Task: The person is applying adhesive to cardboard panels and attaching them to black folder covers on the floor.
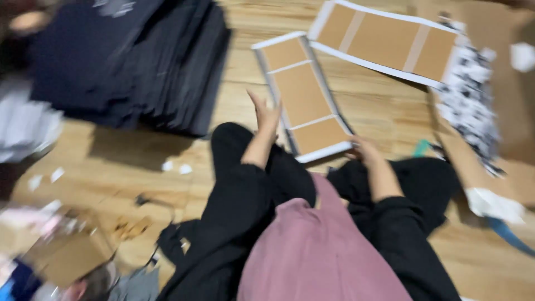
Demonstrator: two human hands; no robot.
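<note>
1. While the person is sitting on the wooden floor (384, 111) in black trousers and a pink top, both hands are meeting one cardboard panel (302, 97), brown with white edging and white cross strips.
2. That panel is lying flat on the floor just ahead of the knees, its near end pointing toward the person.
3. At the panel's left edge the left hand (265, 114) is standing open, fingers straight and raised, touching or nearly touching the rim; blur is hiding which.
4. At the panel's near right corner the right hand (362, 149) is resting; whether it is gripping the corner or just lying against it, I cannot tell.
5. Beyond the panel's far right corner a second, larger panel (384, 42) of the same kind is lying, the two almost touching.
6. Well left of the panel a stack of dark folded cloth (134, 61) is sitting on the floor.
7. Right of the panel, black-and-white patterned fabric (471, 103) is lying over flat cardboard.
8. Small white paper scraps (177, 166) are lying left of the knees, near the panel's near end.
</note>
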